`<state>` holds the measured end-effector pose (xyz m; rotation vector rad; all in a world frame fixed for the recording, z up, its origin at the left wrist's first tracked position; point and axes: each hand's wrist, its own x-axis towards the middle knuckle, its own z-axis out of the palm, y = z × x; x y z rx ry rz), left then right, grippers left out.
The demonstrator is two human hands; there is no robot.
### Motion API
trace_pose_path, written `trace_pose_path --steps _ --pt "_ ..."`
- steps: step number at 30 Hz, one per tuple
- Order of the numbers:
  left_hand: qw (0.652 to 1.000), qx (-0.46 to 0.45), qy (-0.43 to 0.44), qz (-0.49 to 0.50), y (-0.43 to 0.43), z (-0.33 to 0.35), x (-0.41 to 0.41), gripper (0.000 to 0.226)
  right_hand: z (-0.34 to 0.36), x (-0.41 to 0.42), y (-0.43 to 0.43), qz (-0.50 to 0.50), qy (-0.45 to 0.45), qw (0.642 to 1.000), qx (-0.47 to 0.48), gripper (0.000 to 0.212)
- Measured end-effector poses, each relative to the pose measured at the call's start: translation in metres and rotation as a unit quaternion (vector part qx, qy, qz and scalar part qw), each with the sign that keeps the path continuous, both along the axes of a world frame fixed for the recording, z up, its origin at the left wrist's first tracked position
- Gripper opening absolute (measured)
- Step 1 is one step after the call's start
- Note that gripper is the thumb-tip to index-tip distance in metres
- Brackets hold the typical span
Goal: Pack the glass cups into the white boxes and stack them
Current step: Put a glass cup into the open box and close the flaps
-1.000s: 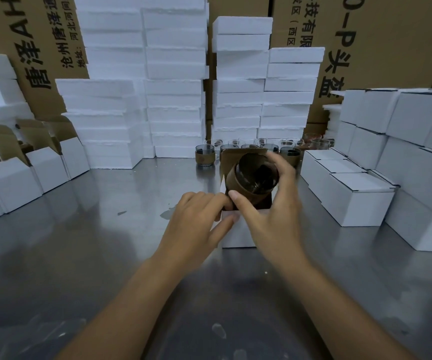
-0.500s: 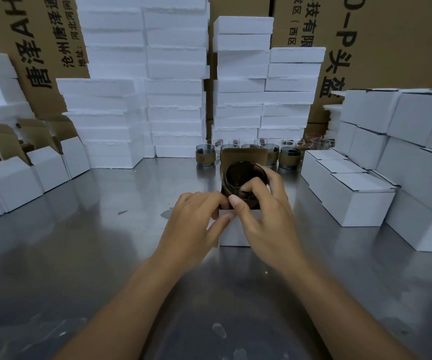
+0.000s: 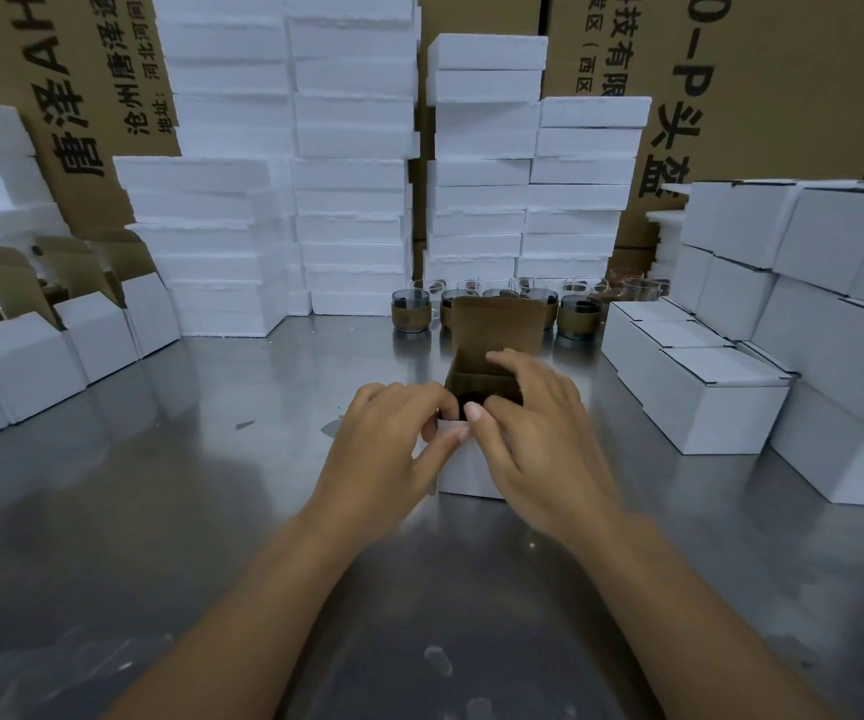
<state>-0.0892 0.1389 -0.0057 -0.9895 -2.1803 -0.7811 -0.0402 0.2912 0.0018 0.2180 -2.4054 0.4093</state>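
Observation:
A small white box (image 3: 463, 472) stands open in the middle of the steel table (image 3: 159, 491), its brown lid flap (image 3: 497, 324) upright at the back. A dark glass cup (image 3: 463, 398) sits down inside it, mostly hidden. My left hand (image 3: 388, 439) grips the box's near-left top edge, fingers curled over the rim. My right hand (image 3: 533, 433) lies over the right side of the opening, fingers spread on the side flap, thumb at the front rim. More glass cups with brown sleeves (image 3: 411, 317) stand in a row behind the box.
Closed white boxes (image 3: 705, 397) are stacked along the right. Open white boxes (image 3: 29, 356) with raised brown flaps line the left edge. Tall stacks of white foam blocks (image 3: 351, 200) and big cardboard cartons (image 3: 783, 96) wall off the back.
My right hand lowered the cup from above the box down into it, let it go, and moved onto the box's right flap. My left hand stayed on the box's rim.

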Motion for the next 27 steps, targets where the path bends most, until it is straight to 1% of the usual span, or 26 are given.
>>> trace_pose_path --steps 2,3,5,7,8,9,11,12,14,17,19,21,22,24,27 --pt "1.0 -0.001 -0.004 -0.01 -0.002 0.003 0.001 0.015 0.002 0.001 -0.001 0.002 0.014 1.0 -0.002 0.043" --pt "1.0 -0.001 -0.002 -0.018 -0.002 0.005 0.002 0.014 0.003 0.001 -0.003 0.005 0.035 0.999 -0.036 0.039" --pt "0.999 0.003 0.001 -0.033 -0.002 0.008 0.005 0.012 0.006 0.001 -0.006 0.017 0.093 0.984 -0.15 0.03" --pt "0.998 0.026 -0.013 -0.047 -0.001 0.01 0.008 0.009 0.009 -0.001 -0.007 0.019 0.137 0.955 -0.261 0.02" --pt "0.997 0.048 -0.03 -0.056 -0.001 0.011 0.01 0.006 0.01 -0.003 -0.006 0.012 0.138 0.938 -0.318 0.016" --pt "0.994 0.077 -0.052 -0.066 0.0 0.011 0.011 0.002 0.01 -0.006 -0.005 0.001 0.118 0.917 -0.38 0.016" --pt "0.981 0.15 -0.096 -0.077 0.002 0.012 0.012 0.011 0.009 -0.01 -0.001 -0.015 0.036 0.872 -0.489 0.023" --pt "0.972 0.184 -0.126 -0.075 0.003 0.013 0.012 0.015 0.009 -0.012 0.0 -0.019 -0.007 0.854 -0.52 0.026" --pt "0.949 0.231 -0.209 -0.056 0.008 0.013 0.011 0.021 0.008 -0.014 0.002 -0.017 -0.062 0.836 -0.545 0.03" --pt "0.907 0.216 -0.36 -0.028 0.014 0.009 0.008 0.044 0.006 -0.016 0.001 0.011 -0.094 0.82 -0.564 0.039" --pt "0.869 0.237 -0.432 -0.043 0.016 0.006 0.005 0.054 0.004 -0.017 0.0 0.028 -0.106 0.817 -0.567 0.041" --pt "0.843 0.265 -0.463 -0.065 0.017 0.006 0.003 0.056 0.004 -0.016 -0.001 0.036 -0.106 0.826 -0.552 0.044" --pt "0.84 0.266 -0.468 -0.069 0.017 0.007 0.003 0.056 0.004 -0.016 -0.001 0.038 -0.104 0.832 -0.544 0.046" --pt "0.844 0.261 -0.462 -0.077 0.018 0.008 0.004 0.055 0.004 -0.016 -0.001 0.048 -0.098 0.841 -0.531 0.048" --pt "0.854 0.266 -0.434 -0.107 0.017 0.008 0.004 0.048 0.004 -0.016 -0.001 0.071 -0.094 0.841 -0.527 0.051"
